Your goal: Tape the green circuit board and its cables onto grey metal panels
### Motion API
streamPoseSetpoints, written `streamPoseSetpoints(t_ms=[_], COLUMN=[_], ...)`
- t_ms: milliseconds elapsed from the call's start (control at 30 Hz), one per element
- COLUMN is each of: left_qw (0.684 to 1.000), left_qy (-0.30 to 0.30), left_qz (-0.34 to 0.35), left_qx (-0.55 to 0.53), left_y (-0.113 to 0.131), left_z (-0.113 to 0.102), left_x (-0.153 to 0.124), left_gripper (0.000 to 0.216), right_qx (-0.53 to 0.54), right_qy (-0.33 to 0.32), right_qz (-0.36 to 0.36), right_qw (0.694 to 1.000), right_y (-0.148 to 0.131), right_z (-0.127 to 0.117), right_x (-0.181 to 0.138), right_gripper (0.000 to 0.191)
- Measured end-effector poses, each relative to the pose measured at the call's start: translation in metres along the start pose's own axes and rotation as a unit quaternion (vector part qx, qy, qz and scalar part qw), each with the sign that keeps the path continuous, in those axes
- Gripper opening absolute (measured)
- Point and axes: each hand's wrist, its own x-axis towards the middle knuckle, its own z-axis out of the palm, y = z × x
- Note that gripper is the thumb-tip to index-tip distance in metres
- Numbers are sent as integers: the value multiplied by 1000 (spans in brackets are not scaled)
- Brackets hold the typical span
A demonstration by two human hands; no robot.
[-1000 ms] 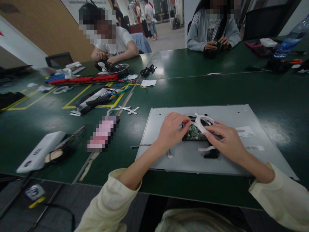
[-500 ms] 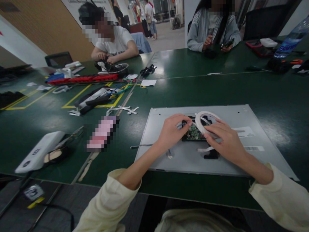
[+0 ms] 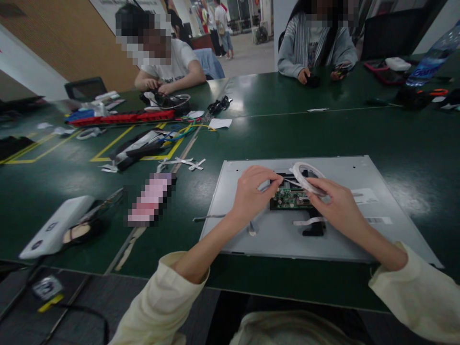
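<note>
My right hand [image 3: 332, 203] grips a roll of white tape [image 3: 305, 177] between thumb and fingers, tilted above the panel. The free end of the tape is pinched by my left hand [image 3: 255, 191], and a short narrow strip spans from there to the roll. Below both hands lies a flat grey metal panel [image 3: 230, 196]. Near its middle sits a green circuit board [image 3: 289, 197] in a black frame, partly hidden by my hands. A white strip [image 3: 307, 222] crosses a black part [image 3: 314, 230] under my right wrist.
Left of the panel lie a phone [image 3: 151, 199], a white power bank [image 3: 57, 225] and cut tape strips [image 3: 190, 164]. Farther off are a black-and-silver device with wires [image 3: 140, 146] and a red strip [image 3: 125, 119]. Two people sit across the green table [image 3: 273, 129]; a bottle [image 3: 433, 57] stands at right.
The tape roll has turned more edge-on, and the strip between my hands shows longer. My left hand has shifted slightly left, uncovering more of the circuit board.
</note>
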Motion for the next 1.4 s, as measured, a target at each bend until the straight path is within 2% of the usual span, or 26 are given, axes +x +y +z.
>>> streamPoseSetpoints(t_ms=[200,533,667,800,900,1033,1233,1400], left_qw=[998,996,995,992,988,986,985,984], left_qy=[46,72,71,72,73,77,79,78], left_qz=[-2,4,14,34,55,66,56,51], left_qx=[30,48,67,99,120,134,143,150], left_y=[1,0,3,4,3,1,-2,-3], left_z=[-8,-10,-10,-10,-10,-10,-10,-11], left_x=[4,4,4,3,3,2,3,3], left_gripper=[8,7,8,8,8,7,7,7], right_qx=[22,100,76,1,-34,-24,95,159], right_qy=[-9,28,50,85,104,106,86,44], right_qz=[53,112,86,33,30,75,209,211], right_qw=[998,988,992,996,994,991,969,963], right_y=[3,3,4,10,14,13,3,3], right_z=[-5,-8,-8,-6,-5,-8,-12,-12], right_x=[1,2,3,4,4,4,7,8], right_gripper=[31,29,25,20,20,21,31,35])
